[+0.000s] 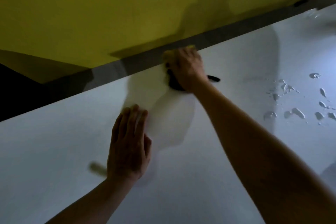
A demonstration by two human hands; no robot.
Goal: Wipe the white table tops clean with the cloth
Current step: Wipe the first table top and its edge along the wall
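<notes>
A white table top (218,160) fills the lower part of the view, its far edge running diagonally against a yellow wall. My right hand (185,67) reaches to that far edge and presses on a yellowish cloth (168,56), most of which is hidden under the fingers. A dark shape (174,84) shows under the heel of the hand. My left hand (128,142) lies flat on the table, fingers straight, nearer to me and to the left.
Water drops (298,102) lie scattered on the table at the right. A grey strip (254,22) runs along the table's far edge below the yellow wall (109,5). A blurred small mark (96,168) sits left of my left wrist.
</notes>
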